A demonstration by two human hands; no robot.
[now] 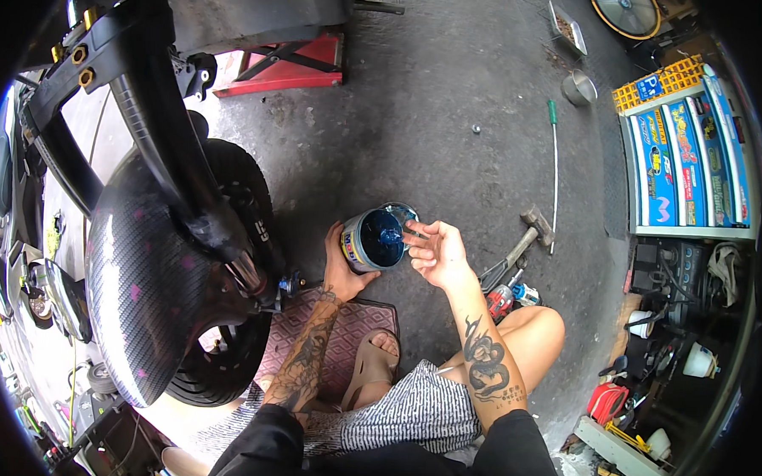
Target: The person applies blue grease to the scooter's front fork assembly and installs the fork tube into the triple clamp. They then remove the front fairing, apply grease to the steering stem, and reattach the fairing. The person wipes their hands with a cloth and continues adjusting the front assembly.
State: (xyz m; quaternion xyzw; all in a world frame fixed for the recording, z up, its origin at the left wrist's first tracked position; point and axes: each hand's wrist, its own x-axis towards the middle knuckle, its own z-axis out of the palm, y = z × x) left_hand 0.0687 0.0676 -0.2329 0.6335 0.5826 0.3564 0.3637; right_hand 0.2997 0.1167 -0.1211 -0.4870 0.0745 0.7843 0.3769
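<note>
Landmark: the tub (352, 247), held up in front of the person and above the floor (452, 177). Notes run largest to smallest.

Motorcycle front end: left of the tub. The fork (160, 135) slants down beside a dark, checked fender (137, 274); the front wheel (262, 186) sits at the fork's lower end and appears fitted.
Drawer cabinet (690, 166): far right of the tub, drawer fronts blue and covered in stickers.
Red stand (299, 64): beyond the tub, to its left.
Pink mat (339, 325): on the person's side of the tub, partly under the sandal (371, 365).
Green-handled rod (554, 173) and hammer (517, 244): on the floor, right of the tub. Red drill (501, 301): also right, nearer the person.

Progress, as far as shown: the tub is open, its mouth tipped up toward the view. Dark blue grease (383, 251) lies inside, and a good amount seems left. No grease can be made out on the wheel. Cannot tell how much has been taken out, nor whether the fingertips carry any.

Pose: left forearm runs up to the tub's left side; the left hand (340, 269) has its grip clamped on the tub, fingers along the wall, thumb underneath. Right forearm angles in from the lower right. The right hand (436, 253) is palm-up, its grip apart: fingers half curled, tips at the tub's right rim, no tool visible. Contact with the grease: unclear.
</note>
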